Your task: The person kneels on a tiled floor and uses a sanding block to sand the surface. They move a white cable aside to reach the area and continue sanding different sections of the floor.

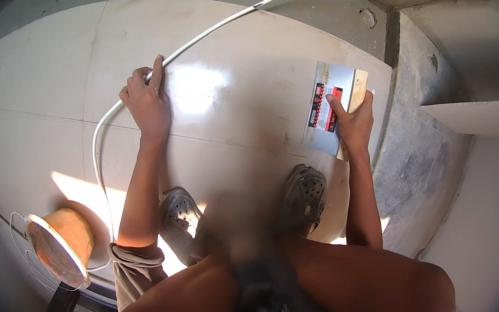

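A white cable (pixel 214 27) runs from the lower left up across the floor to the upper right. My left hand (pixel 147 100) is closed around it at the upper left, with the cable passing between the fingers. On the right, my right hand (pixel 356 124) grips a wide putty blade (pixel 315 123) by its pale wooden edge. Its thumb lies on the flat metal face, beside a red and black label. The blade is tilted just above or against the tiled floor; I cannot tell which.
Pale tiles (pixel 23 67) cover the floor, with bright sunlit patches. An orange tub (pixel 77 230) with a white rim lies tipped at the left, beside dark bars. Dark clogs (pixel 308 195) are on my feet. A rough grey concrete ledge (pixel 416 150) rises at the right.
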Demonstrator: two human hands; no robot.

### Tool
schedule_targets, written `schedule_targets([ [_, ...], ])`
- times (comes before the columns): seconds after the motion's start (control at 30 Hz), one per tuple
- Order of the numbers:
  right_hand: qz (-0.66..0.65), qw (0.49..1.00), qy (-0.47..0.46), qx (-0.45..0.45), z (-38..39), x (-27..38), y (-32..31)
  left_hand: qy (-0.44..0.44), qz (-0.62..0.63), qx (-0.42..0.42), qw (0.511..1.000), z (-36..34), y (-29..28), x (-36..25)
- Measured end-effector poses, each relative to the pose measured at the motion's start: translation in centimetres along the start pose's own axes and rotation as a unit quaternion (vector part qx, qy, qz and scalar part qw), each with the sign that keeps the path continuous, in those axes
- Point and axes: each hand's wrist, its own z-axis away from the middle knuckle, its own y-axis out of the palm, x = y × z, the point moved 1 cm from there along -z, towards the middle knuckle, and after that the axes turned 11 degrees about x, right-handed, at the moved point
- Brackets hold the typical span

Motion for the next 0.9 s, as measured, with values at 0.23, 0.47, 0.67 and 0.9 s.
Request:
schedule_targets([
  [0.23,0.045,0.998,-0.025,0.039,0.2,4.3,3.6,-0.005,-0.01,-0.001,1.0,-0.4,0.3,-0.5],
  [0.47,-0.185,0.979,-0.037,0.078,1.9,2.9,-8.2,0.005,-0.01,-0.024,1.0,-0.1,-1.1,0.9],
  [0.67,0.21,0.912,-0.244,0.254,9.8,6.4,-4.1,0.037,0.03,-0.03,0.998,0.3,0.5,1.3],
  [0.9,0.34,0.823,-0.377,0.257,13.3,1.8,2.8,0.08,0.089,0.006,0.993,0.8,-1.3,-1.3],
])
